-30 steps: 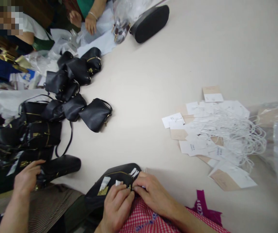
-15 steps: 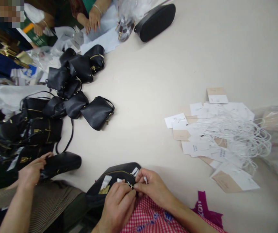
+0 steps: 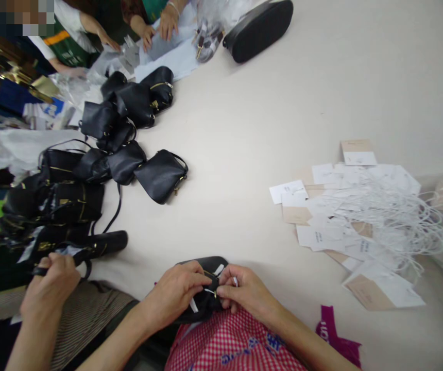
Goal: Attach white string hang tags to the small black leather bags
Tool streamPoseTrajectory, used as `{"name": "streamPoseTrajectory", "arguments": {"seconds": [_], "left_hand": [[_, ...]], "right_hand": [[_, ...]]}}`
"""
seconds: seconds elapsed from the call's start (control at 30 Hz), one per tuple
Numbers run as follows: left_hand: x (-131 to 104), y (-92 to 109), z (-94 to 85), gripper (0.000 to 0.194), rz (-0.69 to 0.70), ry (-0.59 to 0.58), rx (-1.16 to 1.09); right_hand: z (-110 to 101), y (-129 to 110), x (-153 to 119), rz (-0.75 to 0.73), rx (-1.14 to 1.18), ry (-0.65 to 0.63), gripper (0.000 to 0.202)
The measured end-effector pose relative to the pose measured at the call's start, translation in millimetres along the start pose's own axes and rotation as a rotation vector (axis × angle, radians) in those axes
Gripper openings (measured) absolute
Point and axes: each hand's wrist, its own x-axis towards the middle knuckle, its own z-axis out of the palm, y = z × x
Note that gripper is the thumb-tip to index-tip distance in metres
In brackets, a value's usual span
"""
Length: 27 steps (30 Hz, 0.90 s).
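Pale, smooth table top (image 3: 244,180) fills most of the view, its near edge meeting a red-and-white checked garment (image 3: 240,335). Against that edge sits the black bag (image 3: 210,307), tilted and partly hidden by the 2 hands working over it. Left hand (image 3: 179,286) lies on its upper side, fingers bent and tips beside the zip — whether they grip anything, I cannot tell. Right hand (image 3: 244,291) is closed in a pinch on a thin white cord (image 3: 236,282), just beside a small gold-coloured metal part.

To the right, a purple piece with white lettering (image 3: 339,337) lies on the table; to the left, a co-worker's hand (image 3: 53,283) is curled at a slim black bag (image 3: 109,242). Farther in, white and tan tags (image 3: 294,214) are spread in a pile, their white strings (image 3: 410,221) tangled toward the right. Opposite them, on the left, more black bags (image 3: 70,201) are heaped together, straps and gold zips showing.

At the far side, 1 more black bag (image 3: 260,31) lies on its side near wrapped straps (image 3: 208,44), and 2 co-workers' hands rest over pale sheets (image 3: 167,64) and clear plastic.
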Motion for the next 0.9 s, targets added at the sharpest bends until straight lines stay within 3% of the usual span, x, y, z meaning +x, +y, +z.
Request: {"name": "streamPoseTrajectory", "arguments": {"seconds": [0.17,0.27,0.53,0.7,0.9], "left_hand": [[10,-1,-5.0,0.017,0.109,-0.129,0.209],[10,1,-2.6,0.019,0.149,-0.19,0.277],[0,9,8.0,0.014,0.235,-0.228,0.372],[-10,19,9.8,0.006,0.2,-0.152,0.279],[-14,30,15.0,0.006,0.085,-0.21,0.276]], "right_hand": [[1,0,-2,0.005,0.0,-0.007,0.021],[2,1,-3,0.004,-0.002,-0.014,0.021],[4,8,-8,0.003,-0.041,-0.019,0.02],[1,10,-17,0.013,-0.062,-0.023,0.02],[0,10,-19,0.003,-0.091,-0.019,0.019]]}}
